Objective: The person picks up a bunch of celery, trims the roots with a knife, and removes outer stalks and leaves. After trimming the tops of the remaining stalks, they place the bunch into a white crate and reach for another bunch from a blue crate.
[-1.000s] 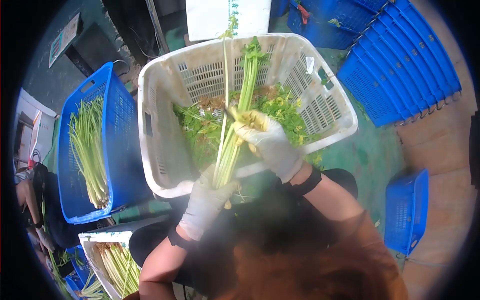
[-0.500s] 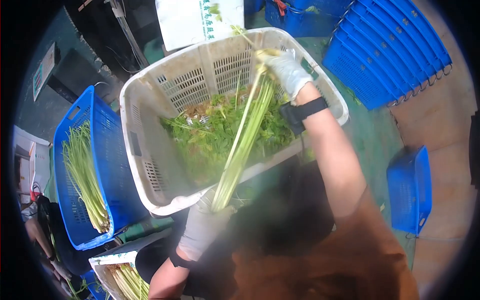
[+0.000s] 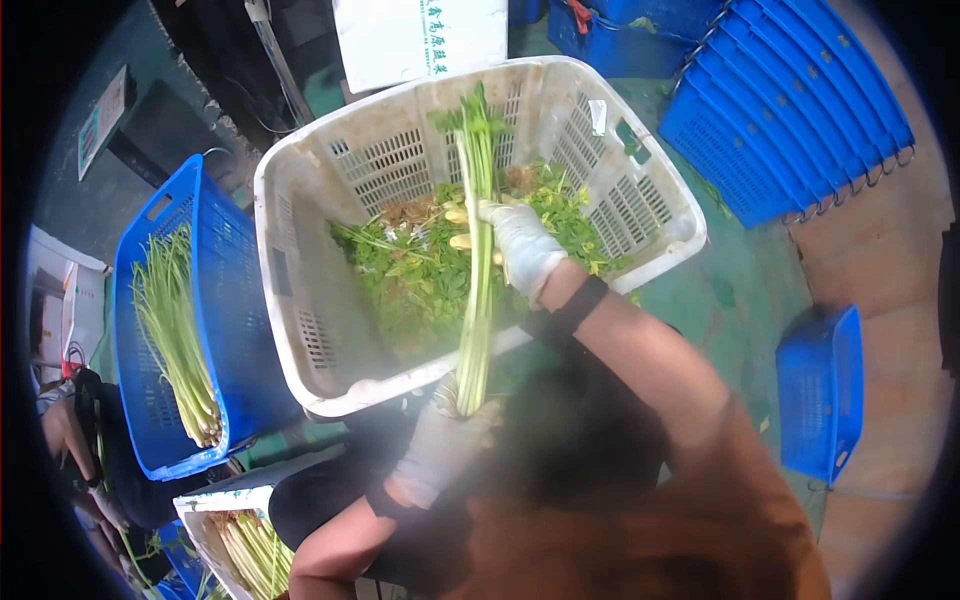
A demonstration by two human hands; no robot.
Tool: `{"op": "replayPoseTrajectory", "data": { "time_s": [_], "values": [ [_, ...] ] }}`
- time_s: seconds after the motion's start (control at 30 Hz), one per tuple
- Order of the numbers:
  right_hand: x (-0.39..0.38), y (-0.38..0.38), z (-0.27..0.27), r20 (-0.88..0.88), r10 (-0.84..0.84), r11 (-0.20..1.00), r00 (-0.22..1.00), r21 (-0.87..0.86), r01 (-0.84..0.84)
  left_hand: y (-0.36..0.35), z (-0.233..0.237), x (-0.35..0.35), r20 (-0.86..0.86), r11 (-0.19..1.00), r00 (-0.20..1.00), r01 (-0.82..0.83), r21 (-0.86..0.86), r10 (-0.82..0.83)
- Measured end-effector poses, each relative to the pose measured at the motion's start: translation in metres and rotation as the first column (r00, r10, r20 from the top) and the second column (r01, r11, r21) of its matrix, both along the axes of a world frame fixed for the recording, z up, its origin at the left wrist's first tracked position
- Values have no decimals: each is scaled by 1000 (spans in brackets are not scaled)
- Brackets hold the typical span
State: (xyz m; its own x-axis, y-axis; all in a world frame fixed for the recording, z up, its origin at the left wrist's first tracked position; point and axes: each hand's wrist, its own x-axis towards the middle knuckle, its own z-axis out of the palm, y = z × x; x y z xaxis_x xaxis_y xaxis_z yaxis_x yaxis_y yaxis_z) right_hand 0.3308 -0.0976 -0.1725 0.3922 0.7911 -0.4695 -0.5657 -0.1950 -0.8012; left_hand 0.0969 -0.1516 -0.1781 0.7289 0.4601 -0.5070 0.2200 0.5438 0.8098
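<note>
A bunch of celery (image 3: 480,290) with long pale green stalks stands nearly upright between my two gloved hands. My left hand (image 3: 445,440) is closed around its lower end, near the front rim of the basket. Higher up, my right hand (image 3: 520,245) is wrapped around the middle of the stalks, its fingertips showing on their left side. Leafy tops rise above the right hand. Behind and below the bunch is a large white plastic basket (image 3: 290,330) with slotted walls, holding loose green leaves and trimmings (image 3: 425,280).
At left, a blue crate (image 3: 205,300) holds trimmed stalks (image 3: 175,340). A white foam box (image 3: 200,510) with more stalks stands lower left, near another person's hand (image 3: 110,510). Stacked blue crates (image 3: 780,110) stand upper right; a blue basket (image 3: 820,395) lies at right. A white box (image 3: 420,40) sits behind.
My right hand has come down and left from the leafy top to the middle of the celery. The bunch has swung more upright. My left hand still holds the lower end.
</note>
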Motion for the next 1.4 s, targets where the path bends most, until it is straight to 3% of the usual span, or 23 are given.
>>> {"op": "replayPoseTrajectory", "data": {
  "time_s": [0.1,0.17,0.23,0.43,0.5,0.57,0.63,0.67,0.77,0.83,0.9,0.97,1.03,1.17,1.23,1.3,1.33,1.37,1.4],
  "values": [
    [-23,3,26,109,-41,996,993,84,32,8,-8,-1,33,999,999,9,43,-11],
    [-53,-4,53,4,-65,942,998,329,60,24,0,9,104,994,992,-81,66,74],
    [-73,-7,55,39,38,898,999,436,-52,44,38,21,131,990,986,-112,91,99],
    [-62,4,64,52,51,928,997,367,-66,67,34,12,82,976,996,-40,214,23],
    [-47,5,71,186,-123,929,975,367,47,69,27,9,46,948,995,66,310,-85],
    [-33,6,60,150,-87,938,985,346,30,72,26,12,96,967,990,79,241,-105],
    [-30,6,56,164,-121,918,979,392,48,71,40,17,154,999,988,-18,34,12],
    [-26,7,50,89,-84,910,992,413,40,69,40,22,225,994,972,-52,-92,71],
    [-22,-1,69,139,-64,954,988,300,19,72,38,22,241,996,969,-28,-88,48],
    [-17,-3,68,147,-41,944,988,330,-10,76,40,26,255,997,967,-8,-74,27],
    [-13,-9,71,105,-52,940,993,341,13,74,43,31,214,999,976,-34,17,29],
    [-6,-10,70,118,-34,969,992,245,4,73,38,35,204,997,979,-30,77,14],
    [-6,-9,70,159,-19,960,987,278,-27,70,35,36,223,987,962,-161,-4,158],
    [-4,-1,55,179,-52,906,983,423,-29,74,43,32,168,980,966,-200,-5,198],
    [-5,-2,57,246,-29,920,969,385,-70,77,43,29,155,975,963,-222,0,219],
    [-5,-4,65,407,-45,988,912,152,-19,79,46,27,96,969,966,-245,23,242],
    [0,0,59,414,-104,991,904,124,57,77,49,30,83,952,948,-307,0,306],
    [2,-3,61,378,-228,972,898,139,188,76,50,28,79,952,949,-307,3,306],
    [14,1,53,444,-334,936,832,263,235,76,50,25,90,951,947,-309,-11,308]
  ]
}}
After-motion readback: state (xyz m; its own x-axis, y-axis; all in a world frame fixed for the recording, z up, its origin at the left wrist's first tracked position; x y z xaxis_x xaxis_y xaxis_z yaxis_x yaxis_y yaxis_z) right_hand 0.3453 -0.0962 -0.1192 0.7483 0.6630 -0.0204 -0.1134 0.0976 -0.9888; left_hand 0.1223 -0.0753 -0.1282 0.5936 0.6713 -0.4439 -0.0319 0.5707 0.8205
